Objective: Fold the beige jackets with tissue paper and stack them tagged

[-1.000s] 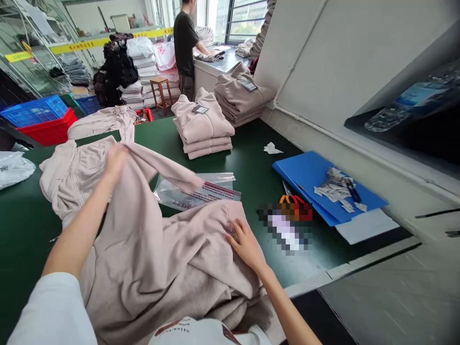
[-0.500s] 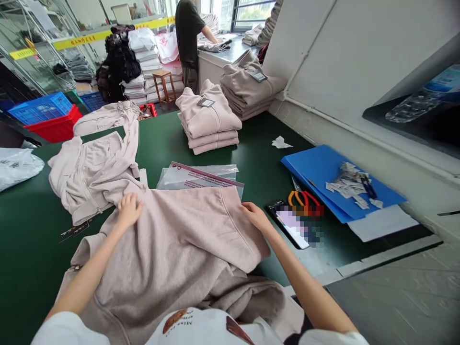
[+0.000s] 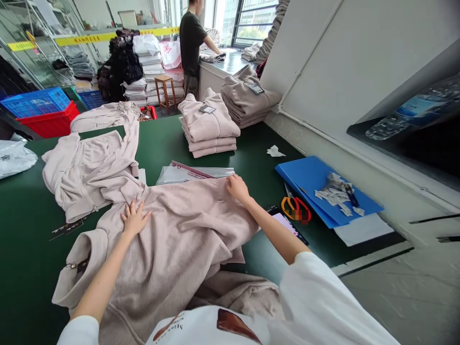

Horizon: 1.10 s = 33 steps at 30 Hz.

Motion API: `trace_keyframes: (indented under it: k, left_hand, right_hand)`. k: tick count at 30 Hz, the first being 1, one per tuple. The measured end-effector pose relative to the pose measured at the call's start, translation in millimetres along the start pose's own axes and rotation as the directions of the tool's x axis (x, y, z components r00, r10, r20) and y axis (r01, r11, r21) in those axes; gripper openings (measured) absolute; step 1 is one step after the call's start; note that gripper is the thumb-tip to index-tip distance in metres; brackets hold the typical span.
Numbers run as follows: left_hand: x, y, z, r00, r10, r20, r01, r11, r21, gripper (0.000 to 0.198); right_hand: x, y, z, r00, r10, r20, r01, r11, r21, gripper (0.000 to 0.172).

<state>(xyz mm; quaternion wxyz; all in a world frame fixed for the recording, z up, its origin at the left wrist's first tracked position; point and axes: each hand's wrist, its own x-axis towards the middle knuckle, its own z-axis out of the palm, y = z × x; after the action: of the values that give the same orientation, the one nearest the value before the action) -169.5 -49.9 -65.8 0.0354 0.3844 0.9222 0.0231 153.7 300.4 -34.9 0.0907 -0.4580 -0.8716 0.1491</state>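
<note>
A pinkish-beige zip jacket [image 3: 172, 235] lies spread before me, its collar to the left and its ribbed hem to the right. My left hand [image 3: 134, 219] rests flat on the cloth near the shoulder, fingers spread. At the far corner of the hem, my right hand [image 3: 237, 188] has its fingers closed over the ribbed edge. Part of the jacket's near side hangs toward my body in folds. Just beyond the hem lies a clear plastic bag [image 3: 168, 176] with a printed strip, partly covered by the jacket.
Another loose jacket [image 3: 77, 165] lies on the green table [image 3: 158, 139] at left. Folded jackets [image 3: 210, 124] are stacked behind. On the right are orange-handled scissors [image 3: 294, 208], a phone [image 3: 283, 223] and a blue folder [image 3: 305, 167] with small labels. A co-worker [image 3: 192, 45] stands at the back.
My right hand has moved up and left with the hem, from its right edge to the far corner. The left hand has shifted slightly nearer and its fingers have spread.
</note>
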Motion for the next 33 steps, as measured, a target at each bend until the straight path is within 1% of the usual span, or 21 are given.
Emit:
trace_keyframes:
  k: [2,4,8,12,17,22,26,30,32,33]
  left_hand:
    - [-2.5,1.3,3.7,0.997,0.024,-0.077,-0.022,0.999,0.025,0.063]
    - [-5.8,1.4,5.6,0.993,0.038,-0.110,-0.034,0.999,0.035,0.061]
    - [-7.6,0.9,5.2,0.993,0.031,-0.114,-0.026,0.999,0.042,0.059]
    - [-5.3,1.8,5.3,0.991,0.022,-0.130,-0.016,0.999,0.049,0.058]
    - [-4.6,2.2,6.4,0.991,0.022,-0.134,-0.015,0.998,0.055,0.057]
    - [-6.2,1.9,5.6,0.988,0.031,-0.153,-0.024,0.999,0.048,0.057]
    - [-6.7,1.6,5.4,0.986,0.037,-0.162,-0.029,0.998,0.054,0.056]
    - [-6.3,1.6,5.3,0.986,0.033,-0.161,-0.027,0.999,0.043,0.055]
    - [-6.3,0.8,4.8,0.986,0.036,-0.164,-0.031,0.999,0.032,0.055]
    - [-6.3,-0.1,4.4,0.985,0.041,-0.165,-0.037,0.999,0.026,0.054]
  right_hand:
    - [6.4,-5.3,7.1,0.995,-0.097,0.024,0.097,0.995,-0.010,0.037]
    - [13.5,-7.6,13.0,0.987,-0.154,0.051,0.155,0.988,-0.021,0.038]
    - [24.5,-4.9,20.1,0.974,-0.207,0.088,0.211,0.977,-0.032,0.034]
    - [27.3,-3.7,22.5,0.971,-0.225,0.079,0.229,0.972,-0.047,0.032]
    - [24.2,-12.5,23.5,0.977,-0.208,0.046,0.210,0.975,-0.067,0.033]
    - [17.1,-15.3,20.0,0.987,-0.156,-0.027,0.154,0.987,-0.045,0.028]
    - [7.7,-11.5,13.8,0.990,-0.111,-0.082,0.112,0.994,-0.003,0.021]
    - [-4.4,-8.0,2.3,0.989,-0.063,-0.131,0.068,0.997,0.035,0.021]
    - [-13.9,1.0,-7.2,0.987,-0.015,-0.159,0.026,0.998,0.063,0.023]
    - [-20.4,9.8,-12.9,0.984,0.019,-0.177,-0.004,0.996,0.084,0.024]
